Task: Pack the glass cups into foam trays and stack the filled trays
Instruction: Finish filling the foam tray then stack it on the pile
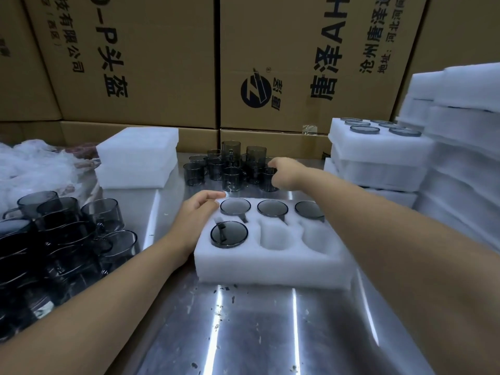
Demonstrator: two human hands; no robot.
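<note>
Foam tray (270, 269) on worktop (257, 334): four cups (229, 234) seated, two pockets (276, 236) empty. Left hand (197, 220) rests on its 9 o'clock edge. Right hand (285, 171) pinches loose cup (267, 184) at 12 o'clock.

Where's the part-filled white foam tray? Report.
Head view: the white foam tray lies centre on the steel table, left hand against its left edge, loose smoky glass cups just behind.
</note>
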